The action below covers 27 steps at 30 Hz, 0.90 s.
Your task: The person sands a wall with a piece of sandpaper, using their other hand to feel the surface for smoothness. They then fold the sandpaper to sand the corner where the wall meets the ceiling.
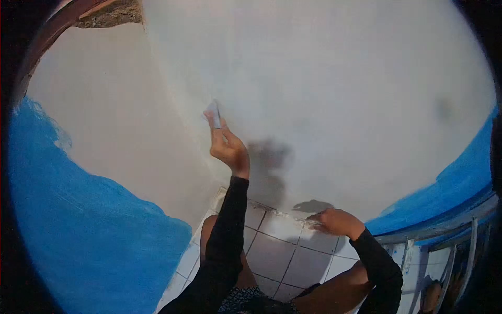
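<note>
Pinched in the fingers of my left hand (228, 149) is a small pale folded sheet (213, 114) that looks like sandpaper. It is at the whitish wall (334, 94), close to the inside corner where two wall faces meet. My right hand (337, 222) hangs low near the foot of the same wall, above the tiles. Its fingers point left, slightly apart, and I see nothing in them. Shadows of both hands fall on the wall.
Blue paint (99, 225) with an uneven edge covers the lower left wall, and more blue is at right. White floor tiles (282, 254) lie around my bent legs. A ladder-like frame (408, 255) stands at right. Rough bare masonry (112, 14) shows at upper left.
</note>
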### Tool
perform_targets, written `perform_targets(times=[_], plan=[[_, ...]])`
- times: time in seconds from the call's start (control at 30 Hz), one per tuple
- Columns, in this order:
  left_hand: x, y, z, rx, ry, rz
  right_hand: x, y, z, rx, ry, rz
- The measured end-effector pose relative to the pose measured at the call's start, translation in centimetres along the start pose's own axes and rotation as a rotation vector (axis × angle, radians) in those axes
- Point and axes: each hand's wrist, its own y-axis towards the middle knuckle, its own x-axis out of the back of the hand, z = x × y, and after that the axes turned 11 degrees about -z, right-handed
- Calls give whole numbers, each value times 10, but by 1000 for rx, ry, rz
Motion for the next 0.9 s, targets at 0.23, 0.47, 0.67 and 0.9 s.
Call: perform_targets(times=[0.23,0.47,0.67,0.9], plan=[[13,-10,15,-181,87,-31,8,2,3,44,-17,-30],[-3,8,30,-16,109,-83,13,-3,11,43,-44,-45],[20,-20,-23,20,-71,176,10,-1,4,33,-70,7],[-10,30,5,-174,20,-98,10,-1,5,-55,-35,31]])
